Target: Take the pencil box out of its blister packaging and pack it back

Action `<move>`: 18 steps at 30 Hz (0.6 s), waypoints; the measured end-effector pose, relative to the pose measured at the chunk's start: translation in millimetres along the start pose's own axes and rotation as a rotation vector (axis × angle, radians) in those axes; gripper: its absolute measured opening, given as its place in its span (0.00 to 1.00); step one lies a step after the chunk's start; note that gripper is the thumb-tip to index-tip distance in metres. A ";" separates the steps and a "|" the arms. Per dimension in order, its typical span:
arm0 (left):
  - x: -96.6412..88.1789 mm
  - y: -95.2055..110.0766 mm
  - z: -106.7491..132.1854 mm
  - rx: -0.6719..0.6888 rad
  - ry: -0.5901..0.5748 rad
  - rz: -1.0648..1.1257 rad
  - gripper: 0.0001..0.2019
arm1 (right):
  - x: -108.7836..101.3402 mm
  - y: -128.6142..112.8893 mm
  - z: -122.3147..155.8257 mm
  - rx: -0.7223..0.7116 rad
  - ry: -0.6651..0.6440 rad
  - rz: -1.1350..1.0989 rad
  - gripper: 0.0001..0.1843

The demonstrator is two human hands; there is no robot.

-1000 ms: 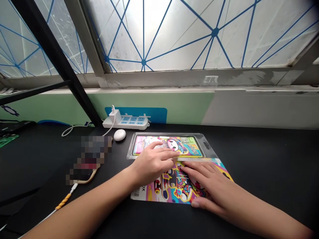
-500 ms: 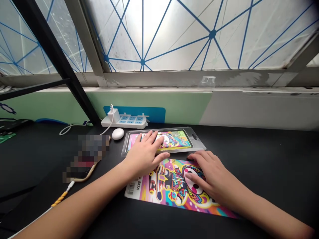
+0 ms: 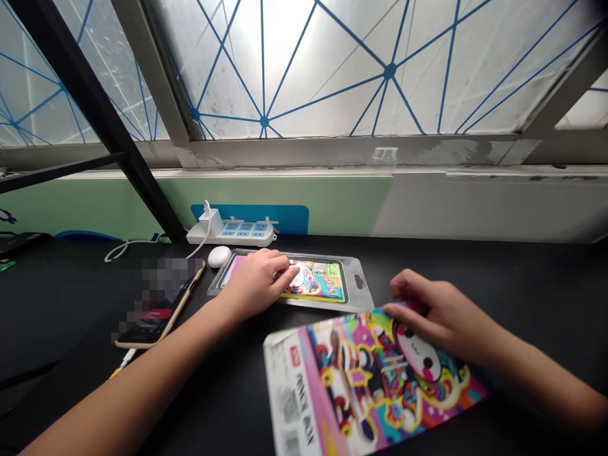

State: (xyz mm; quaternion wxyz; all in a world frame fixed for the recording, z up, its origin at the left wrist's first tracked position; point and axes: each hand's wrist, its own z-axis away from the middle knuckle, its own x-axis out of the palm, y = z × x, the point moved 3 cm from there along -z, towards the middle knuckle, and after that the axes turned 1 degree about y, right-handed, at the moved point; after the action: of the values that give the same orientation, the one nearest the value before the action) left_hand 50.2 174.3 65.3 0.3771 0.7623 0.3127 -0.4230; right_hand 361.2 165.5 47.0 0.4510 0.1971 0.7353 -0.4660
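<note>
A colourful printed card [image 3: 380, 380] bearing the words "PENCIL BOX" is tilted up off the table. My right hand [image 3: 427, 310] grips its upper right edge, thumb on the printed face and fingers behind. Farther back lies a clear plastic package [image 3: 358, 294] with a hang hole. A brightly printed pencil box [image 3: 316, 282] sits inside it. Over the left part of this package is my left hand [image 3: 259, 282], its fingers bent and closed on it; the fingertips are partly hidden.
A white power strip [image 3: 232, 233] with a plugged-in charger stands against the wall. In front of it is a small white rounded case [image 3: 219, 256]. A phone [image 3: 161, 313] on a charging cable lies at left. A black slanted frame bar [image 3: 137, 171] rises behind it.
My right hand has lifted the card off the table, tilting it toward me. My left hand has curled its spread fingers, and the package has shifted left and slightly nearer.
</note>
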 end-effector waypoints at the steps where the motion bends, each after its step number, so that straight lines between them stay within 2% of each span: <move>1: -0.3 2.1 0.4 0.002 0.008 0.000 0.19 | -8.4 12.5 -3.4 0.037 -0.006 0.006 0.21; 2: -0.1 4.3 1.0 -0.001 0.013 0.005 0.20 | -16.5 25.4 -6.9 0.086 0.000 0.014 0.22; 4: 1.7 9.3 2.7 -0.008 0.016 0.008 0.21 | -26.4 48.1 -12.4 0.179 -0.077 0.038 0.25; 7: 6.3 16.9 5.8 0.021 0.012 -0.071 0.16 | -30.5 63.7 -15.8 0.241 -0.176 0.065 0.25; 10: 11.0 21.2 8.2 0.049 -0.013 -0.139 0.08 | -26.6 51.1 -17.7 0.124 -0.070 0.084 0.23; 13: 13.4 20.7 9.0 0.037 -0.035 -0.119 0.07 | -13.3 25.5 -18.7 0.048 0.030 0.068 0.24; 15: 13.8 19.7 9.0 0.036 -0.042 -0.108 0.08 | -2.4 10.7 -19.1 0.076 0.024 0.037 0.25; 18: 13.7 18.8 9.0 0.040 -0.049 -0.093 0.08 | 8.6 0.2 -19.4 0.113 -0.082 -0.002 0.27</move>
State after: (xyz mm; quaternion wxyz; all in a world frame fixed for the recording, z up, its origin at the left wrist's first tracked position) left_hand 67.6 159.2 55.9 0.3493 0.7436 0.3301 -0.4649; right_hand 347.6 181.2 42.7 0.4685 0.2019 0.6890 -0.5149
